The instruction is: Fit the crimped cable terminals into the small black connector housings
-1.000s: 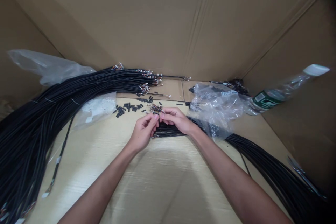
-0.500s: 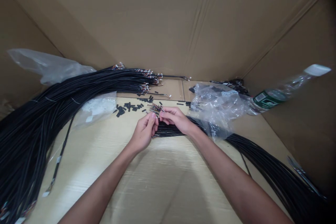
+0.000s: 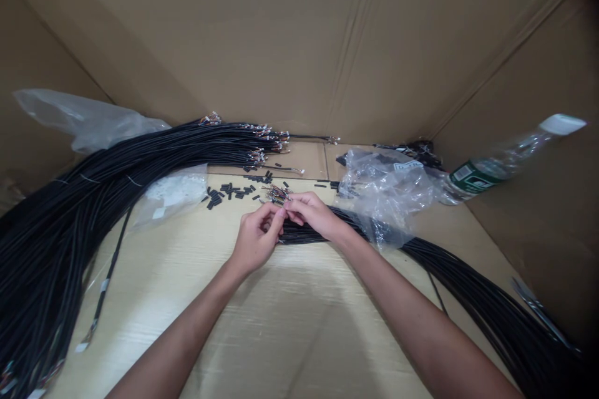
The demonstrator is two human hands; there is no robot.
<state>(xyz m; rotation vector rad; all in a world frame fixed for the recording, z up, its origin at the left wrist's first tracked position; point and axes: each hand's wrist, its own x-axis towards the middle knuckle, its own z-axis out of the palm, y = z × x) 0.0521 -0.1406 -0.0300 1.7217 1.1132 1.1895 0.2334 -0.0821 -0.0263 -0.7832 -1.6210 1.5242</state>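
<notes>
My left hand and my right hand meet at the stripped end of a bundle of black cables, which runs off to the lower right. Thumb and fingers are pinched on both hands, their tips nearly touching. My right fingers close on a cable's wire end among the fanned coloured wires. What sits in my left pinch is too small to make out. Just beyond the hands lie several short black tube pieces on the work surface.
A thick bundle of black cables with white connectors curves along the left. A clear plastic bag and a tilted plastic bottle are at the right. Tweezers lie lower right. Cardboard walls enclose the surface.
My left hand has turned slightly, with its thumb now reaching further right to the right fingertips and its index finger more bent. My right hand has hardly moved.
</notes>
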